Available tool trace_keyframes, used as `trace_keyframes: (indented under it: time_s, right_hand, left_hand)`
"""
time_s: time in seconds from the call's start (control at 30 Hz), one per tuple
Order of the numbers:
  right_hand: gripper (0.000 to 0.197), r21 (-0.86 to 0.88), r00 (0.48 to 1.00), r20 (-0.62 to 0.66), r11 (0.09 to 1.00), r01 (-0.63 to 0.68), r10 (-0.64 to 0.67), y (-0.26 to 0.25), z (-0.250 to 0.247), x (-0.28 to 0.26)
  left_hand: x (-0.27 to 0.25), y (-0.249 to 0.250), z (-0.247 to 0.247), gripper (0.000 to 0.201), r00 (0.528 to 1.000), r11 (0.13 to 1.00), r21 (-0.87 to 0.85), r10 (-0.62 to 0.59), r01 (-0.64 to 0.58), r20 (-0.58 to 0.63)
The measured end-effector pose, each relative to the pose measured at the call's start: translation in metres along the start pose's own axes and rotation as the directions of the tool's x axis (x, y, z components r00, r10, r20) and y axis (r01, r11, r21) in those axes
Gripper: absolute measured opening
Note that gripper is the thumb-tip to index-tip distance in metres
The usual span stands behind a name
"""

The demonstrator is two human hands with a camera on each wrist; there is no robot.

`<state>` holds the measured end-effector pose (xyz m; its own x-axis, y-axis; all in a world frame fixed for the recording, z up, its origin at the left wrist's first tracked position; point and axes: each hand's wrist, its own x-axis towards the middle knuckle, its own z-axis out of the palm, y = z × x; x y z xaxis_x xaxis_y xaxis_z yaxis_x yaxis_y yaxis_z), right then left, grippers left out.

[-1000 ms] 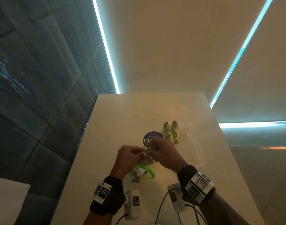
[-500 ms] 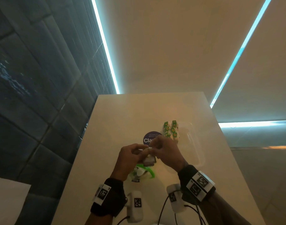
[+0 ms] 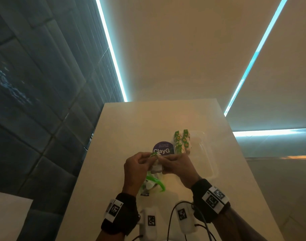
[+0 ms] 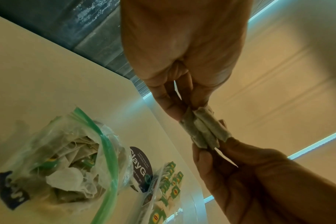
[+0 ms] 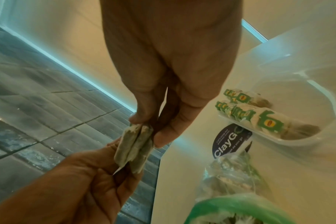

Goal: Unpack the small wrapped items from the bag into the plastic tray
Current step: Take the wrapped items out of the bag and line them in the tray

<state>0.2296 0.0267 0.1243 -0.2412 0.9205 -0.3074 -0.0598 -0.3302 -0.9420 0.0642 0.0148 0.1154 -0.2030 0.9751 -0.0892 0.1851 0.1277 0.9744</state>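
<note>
Left hand and right hand both pinch small pale paper-wrapped packets above cream counter; clear zip bag, clear plastic tray below.

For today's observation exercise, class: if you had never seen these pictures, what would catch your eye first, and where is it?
First, the two hands, left hand and right hand, meeting above the table, pinching a small stack of tea bags between them. Next, the green-zipped plastic bag of crumpled tea bags lying below the hands. Then the green-tagged tea bags lined up in the clear plastic tray on the right.
</note>
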Motion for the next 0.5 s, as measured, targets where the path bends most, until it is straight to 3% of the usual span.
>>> trace_keyframes:
  time_s: [0.2, 0.4, 0.5]
  right_hand:
    - [0.018, 0.022, 0.999, -0.042, 0.999, 0.03, -0.029, 0.0059, 0.0003, -0.0024]
    - [0.025, -0.043, 0.996, 0.064, 0.997, -0.067, 0.07, 0.0086, -0.0071, -0.0018]
    - [0.022, -0.028, 0.995, 0.079, 0.998, -0.052, 0.054, 0.0102, -0.0077, -0.0015]
  left_hand:
    - [-0.0029, 0.005, -0.0006, 0.029, 0.99, 0.991, 0.076, 0.099, -0.107, 0.103]
    - [-0.0015, 0.0026, 0.0025, 0.024, 0.983, 0.962, 0.201, 0.177, -0.183, 0.047]
    - [-0.0014, 0.0022, 0.0079, 0.021, 0.98, 0.959, 0.202, 0.192, -0.198, 0.045]
